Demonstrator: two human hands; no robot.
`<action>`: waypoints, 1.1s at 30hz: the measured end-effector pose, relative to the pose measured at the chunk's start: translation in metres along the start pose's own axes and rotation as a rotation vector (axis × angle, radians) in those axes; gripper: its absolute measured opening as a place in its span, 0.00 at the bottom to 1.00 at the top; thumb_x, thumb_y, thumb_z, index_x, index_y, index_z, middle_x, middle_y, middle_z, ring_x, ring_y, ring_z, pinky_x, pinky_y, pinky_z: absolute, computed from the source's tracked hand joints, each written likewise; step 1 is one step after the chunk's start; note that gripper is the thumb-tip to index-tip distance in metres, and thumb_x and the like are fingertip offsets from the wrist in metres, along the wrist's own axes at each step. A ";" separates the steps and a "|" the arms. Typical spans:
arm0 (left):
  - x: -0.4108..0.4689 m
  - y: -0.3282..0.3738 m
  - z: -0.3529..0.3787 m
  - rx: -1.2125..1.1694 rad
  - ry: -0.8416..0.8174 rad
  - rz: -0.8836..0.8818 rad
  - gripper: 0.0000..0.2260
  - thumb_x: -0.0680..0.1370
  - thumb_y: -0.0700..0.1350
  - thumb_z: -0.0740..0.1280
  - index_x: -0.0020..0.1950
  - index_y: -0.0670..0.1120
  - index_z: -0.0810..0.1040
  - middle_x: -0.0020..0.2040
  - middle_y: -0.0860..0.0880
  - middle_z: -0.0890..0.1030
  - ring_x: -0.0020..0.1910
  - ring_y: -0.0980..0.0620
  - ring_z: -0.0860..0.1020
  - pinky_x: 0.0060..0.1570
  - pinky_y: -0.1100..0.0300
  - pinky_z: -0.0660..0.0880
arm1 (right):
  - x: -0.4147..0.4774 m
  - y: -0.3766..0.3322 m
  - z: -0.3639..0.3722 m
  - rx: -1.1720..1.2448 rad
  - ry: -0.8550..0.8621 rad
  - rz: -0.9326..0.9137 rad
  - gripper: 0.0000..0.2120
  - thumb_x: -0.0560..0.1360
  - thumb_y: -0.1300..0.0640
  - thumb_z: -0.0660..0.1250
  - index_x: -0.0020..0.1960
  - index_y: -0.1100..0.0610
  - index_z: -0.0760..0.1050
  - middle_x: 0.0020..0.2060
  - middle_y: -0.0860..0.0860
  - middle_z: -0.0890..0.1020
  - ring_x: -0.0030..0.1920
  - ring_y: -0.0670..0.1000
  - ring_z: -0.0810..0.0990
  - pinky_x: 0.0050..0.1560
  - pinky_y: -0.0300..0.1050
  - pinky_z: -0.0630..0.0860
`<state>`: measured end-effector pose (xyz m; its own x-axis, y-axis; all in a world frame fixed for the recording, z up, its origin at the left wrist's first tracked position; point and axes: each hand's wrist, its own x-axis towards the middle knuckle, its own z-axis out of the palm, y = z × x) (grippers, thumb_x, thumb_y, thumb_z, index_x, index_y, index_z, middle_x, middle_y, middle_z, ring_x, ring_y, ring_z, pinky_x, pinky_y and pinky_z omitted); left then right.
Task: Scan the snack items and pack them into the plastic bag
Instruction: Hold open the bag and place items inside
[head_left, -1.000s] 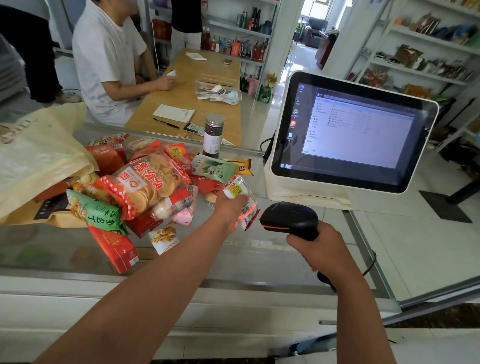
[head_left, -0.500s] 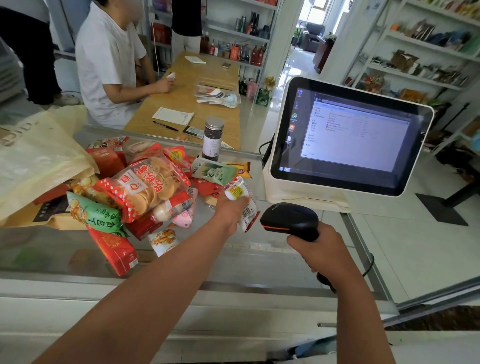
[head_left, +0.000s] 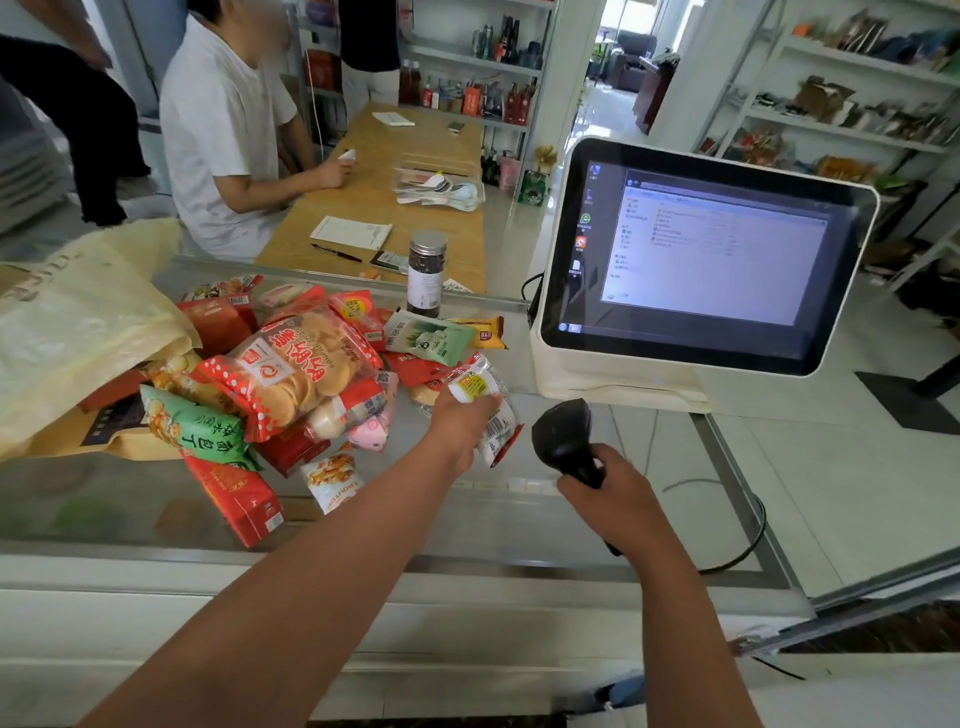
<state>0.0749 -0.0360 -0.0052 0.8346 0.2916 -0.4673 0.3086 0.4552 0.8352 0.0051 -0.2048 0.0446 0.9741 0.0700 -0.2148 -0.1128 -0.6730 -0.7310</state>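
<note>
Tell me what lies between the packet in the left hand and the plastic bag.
The snack pile lies on the counter between the packet, held by the left hand, and the plastic bag at far left. The packet would probably have to pass over it.

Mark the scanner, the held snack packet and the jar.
scanner (head_left: 563, 434): head view, on its black head.
held snack packet (head_left: 471, 387): head view, on its yellow label.
jar (head_left: 425, 285): head view, on its white label.

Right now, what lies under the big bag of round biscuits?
Under the biscuit bag, a red-and-white packet, red pack and green packet stick out; its middle hides the rest.
</note>
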 end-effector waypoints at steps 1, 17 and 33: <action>-0.001 -0.001 -0.001 0.002 -0.001 0.002 0.20 0.77 0.35 0.68 0.67 0.45 0.70 0.60 0.45 0.78 0.57 0.44 0.77 0.52 0.50 0.75 | 0.004 0.006 0.006 -0.026 0.003 0.007 0.13 0.75 0.56 0.66 0.58 0.51 0.71 0.46 0.48 0.79 0.43 0.45 0.76 0.39 0.38 0.69; -0.023 -0.026 -0.004 0.105 -0.092 0.046 0.12 0.77 0.34 0.67 0.59 0.42 0.74 0.56 0.40 0.81 0.55 0.40 0.80 0.55 0.46 0.77 | 0.025 0.065 0.076 -0.173 0.251 -0.014 0.26 0.71 0.64 0.71 0.67 0.60 0.68 0.54 0.61 0.77 0.56 0.61 0.75 0.55 0.55 0.73; -0.084 0.109 -0.142 -0.098 -0.589 0.067 0.11 0.73 0.44 0.69 0.54 0.42 0.76 0.43 0.45 0.82 0.40 0.50 0.81 0.38 0.61 0.79 | -0.029 -0.142 0.154 0.086 0.375 -0.589 0.32 0.73 0.47 0.66 0.74 0.53 0.61 0.69 0.56 0.68 0.70 0.54 0.65 0.69 0.54 0.66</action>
<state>-0.0261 0.1086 0.0834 0.9718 -0.1807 -0.1517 0.2266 0.5354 0.8137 -0.0373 0.0022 0.0546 0.8779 0.1363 0.4590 0.4545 -0.5391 -0.7091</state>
